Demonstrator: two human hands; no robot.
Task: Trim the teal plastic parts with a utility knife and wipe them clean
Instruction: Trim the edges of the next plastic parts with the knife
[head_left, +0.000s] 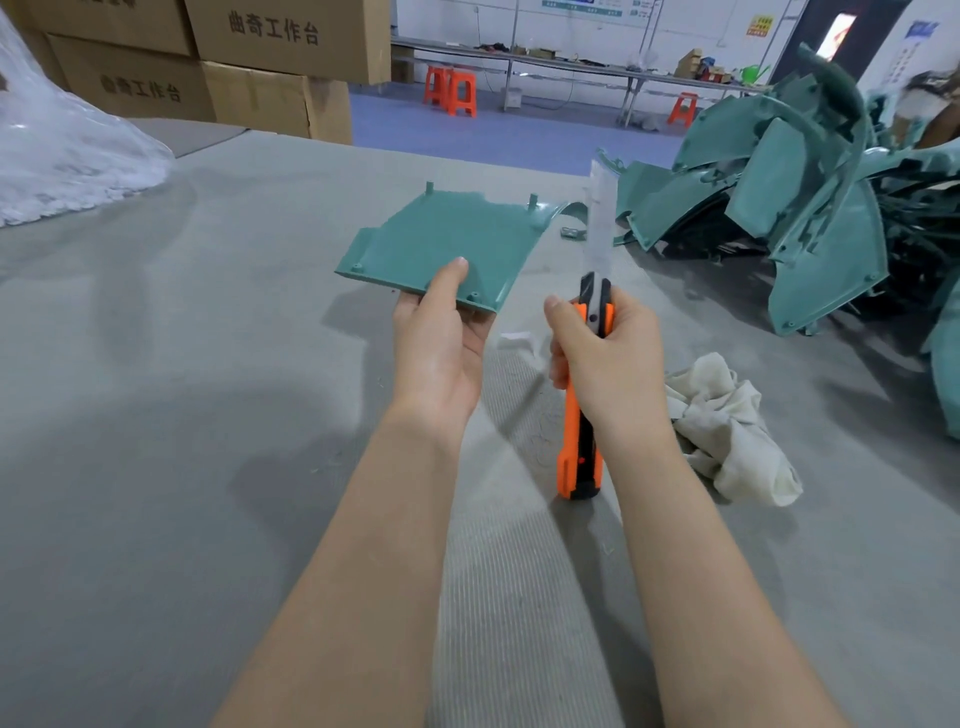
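The flat teal part (441, 244) is held above the desk (156, 364), its near edge pinched between the thumb and fingers of the left hand (441, 343). Just right of the part, the right hand (608, 353) curls its fingers round the utility knife (579, 441), blade up. Farther right lie a crumpled cloth (727, 431) and a pile of teal parts (810, 208)

We look across a broad grey work surface (156, 364) filling the near view, with stacked cardboard boxes (249, 67) printed in Chinese characters at its far left and a heap of clear plastic sheeting (67, 150) at the left edge. Beyond it we see a blue floor (467, 124), orange stools (451, 91), and long metal benches (571, 65) cluttered with small items along a white far wall (701, 26) hung with posters (759, 25), all evenly and brightly lit
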